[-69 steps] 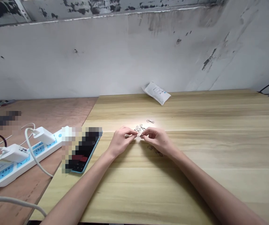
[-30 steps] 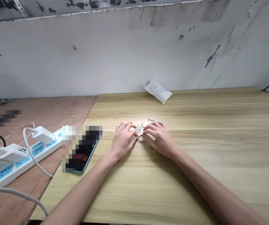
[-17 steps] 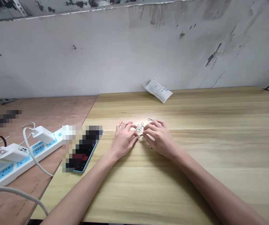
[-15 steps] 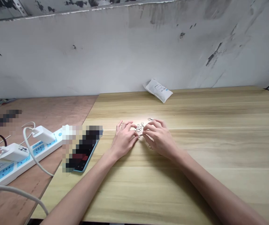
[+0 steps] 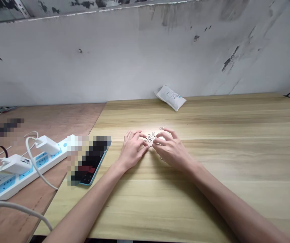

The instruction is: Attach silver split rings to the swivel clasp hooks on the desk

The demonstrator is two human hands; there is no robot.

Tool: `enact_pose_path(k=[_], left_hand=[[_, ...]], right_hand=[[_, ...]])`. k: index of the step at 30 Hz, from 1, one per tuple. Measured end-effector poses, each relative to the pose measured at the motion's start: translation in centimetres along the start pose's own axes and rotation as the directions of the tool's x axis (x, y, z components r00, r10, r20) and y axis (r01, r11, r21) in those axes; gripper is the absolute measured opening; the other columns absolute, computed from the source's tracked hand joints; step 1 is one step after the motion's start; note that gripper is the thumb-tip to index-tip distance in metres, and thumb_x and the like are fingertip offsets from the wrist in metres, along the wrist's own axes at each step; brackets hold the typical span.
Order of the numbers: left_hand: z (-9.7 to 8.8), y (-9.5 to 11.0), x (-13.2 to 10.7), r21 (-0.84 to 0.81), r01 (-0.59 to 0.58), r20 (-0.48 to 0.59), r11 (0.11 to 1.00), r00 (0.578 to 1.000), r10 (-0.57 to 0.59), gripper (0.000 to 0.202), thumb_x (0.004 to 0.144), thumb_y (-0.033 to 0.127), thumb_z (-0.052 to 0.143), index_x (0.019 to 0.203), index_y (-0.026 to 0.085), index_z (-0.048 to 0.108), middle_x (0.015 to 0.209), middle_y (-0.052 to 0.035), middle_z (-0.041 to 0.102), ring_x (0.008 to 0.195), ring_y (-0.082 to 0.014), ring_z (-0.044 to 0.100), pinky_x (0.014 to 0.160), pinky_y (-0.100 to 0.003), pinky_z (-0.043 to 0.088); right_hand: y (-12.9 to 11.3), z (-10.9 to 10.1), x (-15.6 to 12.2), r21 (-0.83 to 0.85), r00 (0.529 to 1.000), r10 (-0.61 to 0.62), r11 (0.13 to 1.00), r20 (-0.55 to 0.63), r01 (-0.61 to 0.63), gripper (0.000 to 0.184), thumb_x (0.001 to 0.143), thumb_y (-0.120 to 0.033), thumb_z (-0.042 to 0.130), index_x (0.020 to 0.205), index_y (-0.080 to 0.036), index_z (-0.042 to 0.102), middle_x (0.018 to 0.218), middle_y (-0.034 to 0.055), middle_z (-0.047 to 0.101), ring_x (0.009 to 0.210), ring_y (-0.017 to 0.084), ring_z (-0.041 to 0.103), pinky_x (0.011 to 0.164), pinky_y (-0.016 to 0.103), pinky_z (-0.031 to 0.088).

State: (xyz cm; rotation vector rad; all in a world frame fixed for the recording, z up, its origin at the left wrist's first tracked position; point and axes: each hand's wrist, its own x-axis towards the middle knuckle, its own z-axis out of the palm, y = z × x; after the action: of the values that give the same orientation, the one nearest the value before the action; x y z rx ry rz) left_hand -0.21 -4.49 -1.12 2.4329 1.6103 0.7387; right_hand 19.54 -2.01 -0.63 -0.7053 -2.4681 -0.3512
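Note:
A small heap of shiny metal rings and clasps (image 5: 150,137) lies in a bright patch on the light wooden table (image 5: 210,175). My left hand (image 5: 132,150) rests on the table just left of the heap, thumb and forefinger pinched at its edge. My right hand (image 5: 171,148) lies just right of it, its fingertips pinched against those of the left hand, other fingers arched. What they pinch between them is a tiny metal piece that I cannot make out. One more clasp (image 5: 161,128) lies just beyond my right fingers.
A white plastic packet (image 5: 170,98) lies at the back by the wall. A phone in a blue case (image 5: 89,165) lies at the table's left edge. On the lower brown table stands a white power strip (image 5: 21,168) with chargers and cables.
Both hands came down from a raised pinch to rest on the table by the heap. Since half a second ago my right fingers have lifted and spread slightly.

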Motion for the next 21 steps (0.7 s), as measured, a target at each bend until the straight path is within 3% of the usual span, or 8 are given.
enact_pose_path(k=[7, 11, 16, 18, 21], left_hand=[[-0.2, -0.7, 0.2, -0.11, 0.068, -0.024, 0.992, 0.997, -0.071, 0.01, 0.085, 0.027, 0.066, 0.077, 0.024, 0.069, 0.116, -0.002, 0.066, 0.125, -0.0257, 0.047, 0.11, -0.053, 0.025], [-0.4, -0.5, 0.4, -0.258, 0.137, -0.06, 0.956, 0.986, -0.157, 0.008, 0.084, 0.027, 0.067, 0.077, 0.023, 0.068, 0.112, -0.0036, 0.067, 0.123, -0.0259, 0.048, 0.108, -0.052, 0.029], [-0.2, 0.5, 0.4, -0.565, 0.196, -0.127, 0.801, 0.939, -0.319, 0.013, 0.084, 0.034, 0.065, 0.082, 0.021, 0.068, 0.112, -0.0074, 0.064, 0.116, -0.0235, 0.054, 0.098, -0.042, 0.044], [0.0, 0.9, 0.3, -0.631, 0.182, -0.141, 0.755, 0.929, -0.342, 0.016, 0.083, 0.036, 0.066, 0.082, 0.021, 0.068, 0.11, -0.0078, 0.064, 0.111, -0.0229, 0.058, 0.094, -0.039, 0.047], [0.2, 1.3, 0.3, -0.646, 0.136, -0.179, 0.751, 0.929, -0.323, 0.017, 0.081, 0.036, 0.069, 0.079, 0.02, 0.068, 0.105, -0.0069, 0.067, 0.108, -0.0224, 0.06, 0.098, -0.04, 0.045]], right_hand=[[0.4, 0.3, -0.2, 0.046, 0.999, -0.026, 0.999, 0.023, 0.025, 0.021, 0.087, -0.007, 0.054, 0.078, -0.021, 0.067, 0.08, 0.0004, 0.07, 0.092, 0.019, 0.057, 0.105, 0.042, 0.03], [0.4, 0.1, -0.3, 0.231, 0.989, 0.145, 0.964, -0.026, -0.135, 0.016, 0.088, -0.013, 0.057, 0.079, -0.021, 0.067, 0.081, 0.0006, 0.072, 0.087, 0.019, 0.059, 0.099, 0.041, 0.035], [-0.5, -0.3, 0.1, 0.589, 0.88, 0.474, 0.701, 0.037, -0.403, 0.014, 0.087, -0.022, 0.061, 0.074, -0.02, 0.064, 0.082, 0.0027, 0.071, 0.082, 0.019, 0.061, 0.085, 0.039, 0.042], [-1.0, -0.5, 0.4, 0.689, 0.836, 0.543, 0.576, 0.08, -0.44, 0.018, 0.088, -0.027, 0.06, 0.072, -0.02, 0.064, 0.081, 0.004, 0.069, 0.081, 0.019, 0.061, 0.081, 0.038, 0.045], [-1.5, -0.6, 0.7, 0.781, 0.789, 0.594, 0.414, 0.157, -0.467, 0.021, 0.087, -0.034, 0.061, 0.071, -0.02, 0.064, 0.081, 0.005, 0.068, 0.08, 0.02, 0.062, 0.076, 0.035, 0.048]])
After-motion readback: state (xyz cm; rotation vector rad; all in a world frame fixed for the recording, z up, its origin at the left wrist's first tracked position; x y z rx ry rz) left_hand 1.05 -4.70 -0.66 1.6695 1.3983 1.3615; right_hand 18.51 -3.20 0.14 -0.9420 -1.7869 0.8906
